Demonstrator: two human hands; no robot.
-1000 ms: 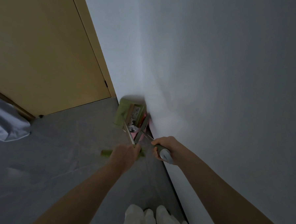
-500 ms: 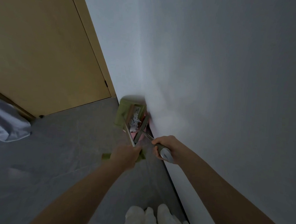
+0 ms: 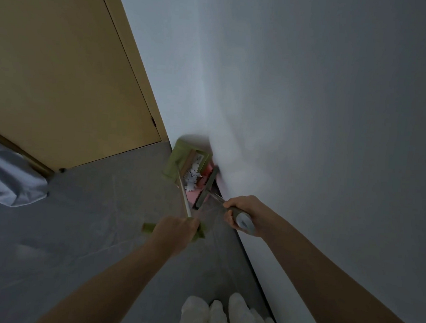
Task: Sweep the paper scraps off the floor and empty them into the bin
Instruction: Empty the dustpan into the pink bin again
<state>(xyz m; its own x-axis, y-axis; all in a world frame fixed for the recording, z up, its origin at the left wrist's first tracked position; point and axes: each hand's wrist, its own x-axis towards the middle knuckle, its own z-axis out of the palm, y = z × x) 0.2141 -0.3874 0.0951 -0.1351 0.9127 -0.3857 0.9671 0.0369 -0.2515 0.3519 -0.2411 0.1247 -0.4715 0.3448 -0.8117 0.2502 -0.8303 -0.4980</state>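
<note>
White paper scraps [image 3: 192, 175] sit heaped in my green long-handled dustpan [image 3: 176, 163], down in the corner where the white wall [image 3: 309, 92] meets the grey floor [image 3: 93, 216]. There's a pale label on the pan's inner wall just above the scraps, too small and blurred to read. Under the scraps I see pink, likely the liner of a bin [image 3: 201, 183], but its rim and shape are mostly covered, so I can't say for sure.

My left hand [image 3: 175, 229] is curled around the green grip at the top of the dustpan's pale pole, fingers clamped tight, the grip's ends poking out either side of my fist. My right hand [image 3: 244, 212] is wrapped around the grey-capped handle of a broom [image 3: 207, 188], whose thin metal shaft runs to a dark flat head lying right of the scraps, against the wall. Whether that head touches the pink area, I can't tell.

Left of the dustpan, a tan wooden door [image 3: 63, 79] stands shut, small dark hinge at its frame. Farther left, crumpled pale-blue fabric [image 3: 8, 182] is cut off by the frame edge. Well below the dustpan, near the dark skirting line, something white and lumpy [image 3: 213, 314] sticks into view, half cropped; hard to identify.
</note>
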